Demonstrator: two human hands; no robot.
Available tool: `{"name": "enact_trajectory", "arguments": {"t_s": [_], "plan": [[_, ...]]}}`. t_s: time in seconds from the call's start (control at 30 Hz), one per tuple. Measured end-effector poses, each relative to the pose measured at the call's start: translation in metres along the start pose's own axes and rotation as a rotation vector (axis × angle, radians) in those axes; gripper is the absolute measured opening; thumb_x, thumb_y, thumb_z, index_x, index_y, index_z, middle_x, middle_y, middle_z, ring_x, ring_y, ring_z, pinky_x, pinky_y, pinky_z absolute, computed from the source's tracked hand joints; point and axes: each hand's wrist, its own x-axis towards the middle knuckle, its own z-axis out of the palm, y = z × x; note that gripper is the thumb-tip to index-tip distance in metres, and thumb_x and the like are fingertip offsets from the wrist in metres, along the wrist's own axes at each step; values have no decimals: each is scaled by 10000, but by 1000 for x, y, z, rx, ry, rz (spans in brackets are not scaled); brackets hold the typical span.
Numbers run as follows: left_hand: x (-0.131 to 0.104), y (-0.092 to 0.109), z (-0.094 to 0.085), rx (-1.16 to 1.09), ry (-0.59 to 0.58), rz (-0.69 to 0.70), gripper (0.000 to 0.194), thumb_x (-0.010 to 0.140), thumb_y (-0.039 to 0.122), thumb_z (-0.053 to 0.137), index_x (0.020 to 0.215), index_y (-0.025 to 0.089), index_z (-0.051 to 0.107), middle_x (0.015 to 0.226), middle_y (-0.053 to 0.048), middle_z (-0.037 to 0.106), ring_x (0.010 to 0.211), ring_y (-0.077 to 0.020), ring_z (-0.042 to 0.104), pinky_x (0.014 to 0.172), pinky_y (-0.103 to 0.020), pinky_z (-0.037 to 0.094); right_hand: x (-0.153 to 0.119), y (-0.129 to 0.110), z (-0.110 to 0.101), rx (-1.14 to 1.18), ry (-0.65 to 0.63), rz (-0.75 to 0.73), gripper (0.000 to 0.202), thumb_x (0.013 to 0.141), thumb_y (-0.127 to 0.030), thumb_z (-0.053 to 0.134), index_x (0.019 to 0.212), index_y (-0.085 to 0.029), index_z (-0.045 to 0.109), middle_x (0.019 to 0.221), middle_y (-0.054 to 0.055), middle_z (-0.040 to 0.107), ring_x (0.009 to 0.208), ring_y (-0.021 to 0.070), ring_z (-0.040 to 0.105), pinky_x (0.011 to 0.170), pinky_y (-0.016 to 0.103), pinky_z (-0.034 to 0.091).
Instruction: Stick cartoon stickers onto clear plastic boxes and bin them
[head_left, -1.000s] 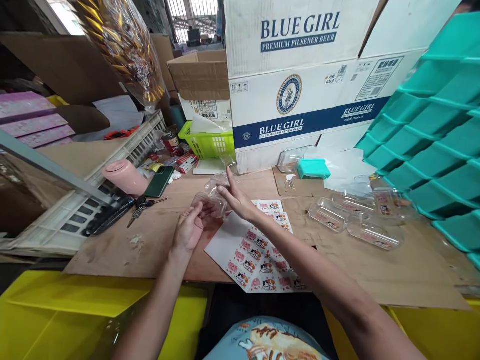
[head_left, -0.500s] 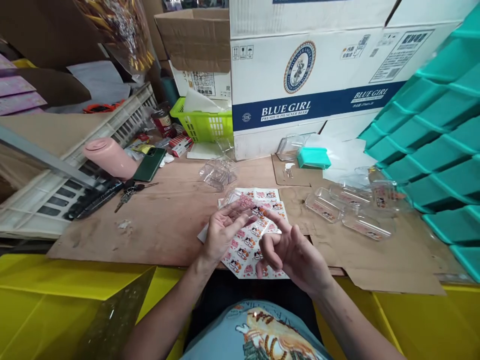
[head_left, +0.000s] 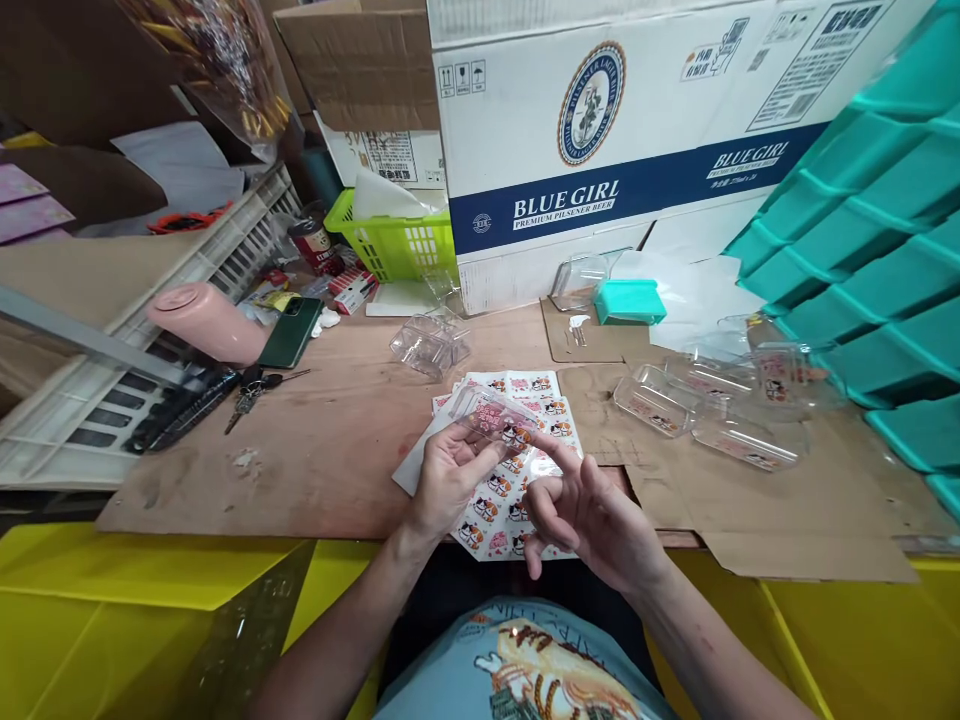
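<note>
My left hand [head_left: 454,470] grips a clear plastic box lid [head_left: 491,412] by its near edge, thumb on top. Pink lettering and a cartoon cat sticker [head_left: 516,436] show on the clear plastic. The index finger of my right hand [head_left: 592,515] reaches out to the sticker's right side and seems to touch it; the other fingers are loosely curled and hold nothing. Beneath both hands lie sheets of cat stickers [head_left: 499,485], partly covered by the fingers.
Several clear lids with stickers [head_left: 656,402] lie on cardboard at the right. Unstickered clear plastic pieces [head_left: 429,345] stand behind the sheets. A teal tray [head_left: 630,302], stacked teal trays [head_left: 885,250], a pink bottle [head_left: 206,322], a phone [head_left: 291,333] and keys [head_left: 251,392] surround the work area.
The clear lid is tilted so that its sticker shows more plainly. My right index finger stays at the sticker's edge. The camera view has shifted slightly.
</note>
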Motion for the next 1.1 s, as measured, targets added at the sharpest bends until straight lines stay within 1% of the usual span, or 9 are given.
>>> {"name": "enact_trajectory", "arguments": {"t_s": [0.43,0.6,0.67,0.73,0.87,0.93,1.0,1.07,1.1], "plan": [[-2,-6,-9,19,-26,-1,213,801,168,736,1013,184,742,1057,-55,760,970,-186,710,910,-310,565,4,0,-4,16,15,17,489,981,-538,417,1393,-281,480,572,-58,428,494,110,285,543,340,575],[-6,1,-9,-8,-35,-32,205,796,203,742,998,171,751,1085,-78,752,1017,-232,703,937,-381,569,3,-1,-3,-25,42,32,542,977,-543,423,1438,-257,435,569,-66,420,469,103,294,548,352,576],[-6,3,-8,-61,-16,-50,177,832,280,714,956,160,753,1055,-88,755,998,-245,709,926,-425,578,3,-2,-1,-37,49,33,539,971,-550,432,1418,-249,448,566,-70,416,461,98,291,545,350,574],[-5,4,-7,-97,33,-52,213,863,351,680,909,155,748,983,-84,763,936,-239,725,894,-446,592,4,-2,1,-46,59,34,541,963,-555,448,1404,-242,447,565,-72,419,464,98,287,541,348,571],[-3,-2,-4,-48,119,-8,269,866,403,676,917,147,743,925,-78,761,870,-216,732,861,-416,605,6,-1,6,-132,132,31,607,952,-572,452,1441,-217,387,557,-82,399,470,105,266,513,346,554],[-3,-6,-1,-23,144,21,285,866,415,674,938,150,746,939,-78,760,867,-209,730,852,-393,607,6,-2,8,-298,208,25,637,967,-579,401,1466,-184,372,538,-88,361,459,113,281,510,351,541],[-3,-10,1,-12,174,44,275,862,417,677,931,160,749,937,-70,762,843,-202,732,837,-374,608,5,-2,10,-645,347,-32,651,981,-566,375,1492,-161,368,541,-72,373,472,137,352,557,378,537],[-3,-12,2,0,199,65,270,863,427,674,914,173,750,929,-63,766,824,-201,734,827,-366,607,4,-2,10,-1120,502,-207,659,979,-531,417,1520,-160,351,638,2,514,595,196,499,691,449,541],[-2,-12,3,8,207,73,270,863,436,672,911,182,750,934,-59,767,827,-202,735,827,-361,603,5,-1,9,-1351,540,-327,670,970,-510,455,1534,-169,335,766,69,604,726,245,567,788,497,525]]}}
